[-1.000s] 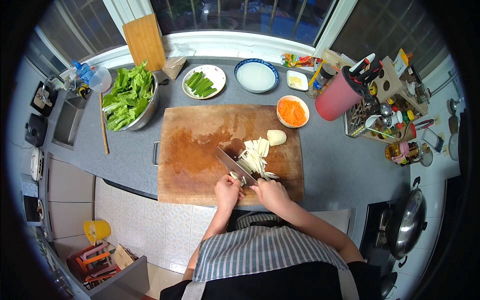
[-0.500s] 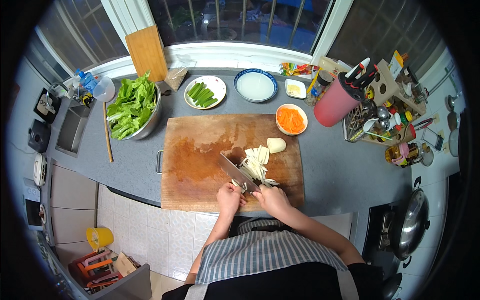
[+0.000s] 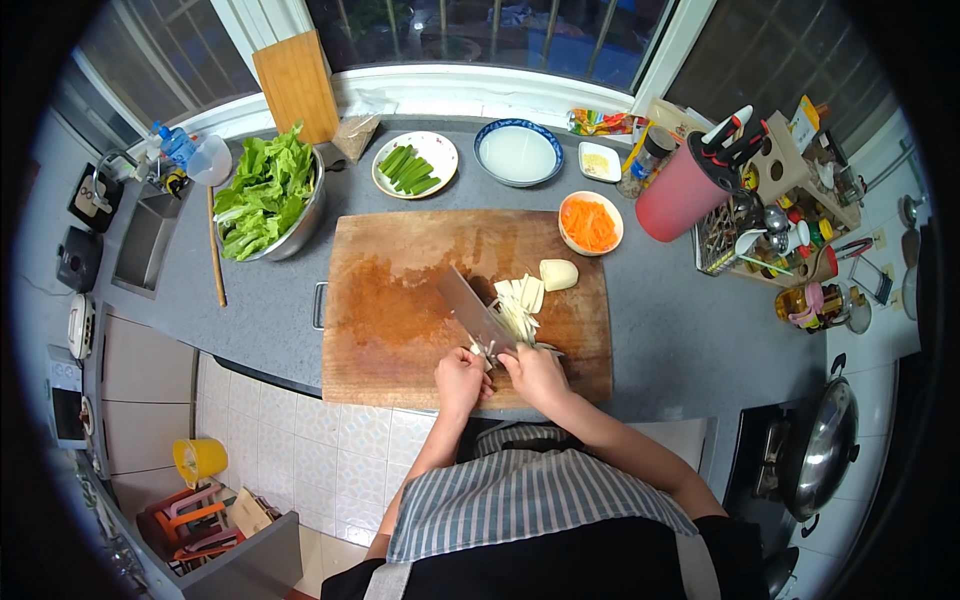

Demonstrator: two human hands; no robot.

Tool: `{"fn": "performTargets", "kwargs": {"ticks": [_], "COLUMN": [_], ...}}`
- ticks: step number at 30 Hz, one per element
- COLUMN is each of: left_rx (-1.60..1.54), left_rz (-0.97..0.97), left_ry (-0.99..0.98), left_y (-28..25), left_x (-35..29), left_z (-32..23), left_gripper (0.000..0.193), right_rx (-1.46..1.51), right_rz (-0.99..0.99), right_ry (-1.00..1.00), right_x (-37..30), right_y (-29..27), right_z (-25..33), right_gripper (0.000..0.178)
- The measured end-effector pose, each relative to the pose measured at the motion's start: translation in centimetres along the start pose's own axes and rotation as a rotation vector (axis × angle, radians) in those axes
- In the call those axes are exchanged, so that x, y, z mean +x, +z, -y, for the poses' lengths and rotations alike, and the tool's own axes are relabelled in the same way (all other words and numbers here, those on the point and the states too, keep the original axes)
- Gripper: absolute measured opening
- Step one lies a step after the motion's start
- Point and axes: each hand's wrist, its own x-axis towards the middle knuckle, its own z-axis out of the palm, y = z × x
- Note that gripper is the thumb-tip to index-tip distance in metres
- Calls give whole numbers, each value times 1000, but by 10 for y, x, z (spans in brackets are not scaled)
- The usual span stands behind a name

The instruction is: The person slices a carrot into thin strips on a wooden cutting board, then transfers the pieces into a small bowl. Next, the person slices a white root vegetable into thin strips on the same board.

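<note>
My right hand (image 3: 535,374) grips a cleaver (image 3: 474,310) by its handle, the broad blade slanting toward the far left over the wooden cutting board (image 3: 375,300). Close to the blade's near end, my left hand (image 3: 462,380) is closed, its curled fingertips around a small pale vegetable piece (image 3: 478,353) that they partly hide. Pale vegetable strips (image 3: 519,304) lie heaped on the blade's right side, some covered by the right hand. Just beyond the heap sits a peeled, cut vegetable chunk (image 3: 559,274) of the same pale colour.
Behind the board stand a bowl of leafy greens (image 3: 270,195), a plate of cut green pieces (image 3: 447,178), a blue-rimmed bowl (image 3: 519,153) and a small square dish (image 3: 600,161). Shredded carrot fills a bowl (image 3: 590,224) at the board's far right corner. A red knife block (image 3: 683,195) stands farther right.
The cleaver's blade has tipped, so more of its flat side shows. Both hands keep their grips near the board's front edge. The whole view has shifted slightly.
</note>
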Motion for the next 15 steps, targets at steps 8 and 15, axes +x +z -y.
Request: {"fn": "performTargets", "kwargs": {"ticks": [8, 15], "left_rx": [-76, 92], "left_rz": [-11, -12], "left_ry": [19, 29], "left_y": [-1, 3], "left_x": [-3, -1], "left_z": [12, 4], "left_gripper": [18, 16], "right_rx": [-72, -113], "right_rz": [133, 142], "right_ry": [59, 72], "right_x": [-15, -17], "right_y": [-26, -14], "right_z": [6, 12], "right_gripper": [30, 34]}}
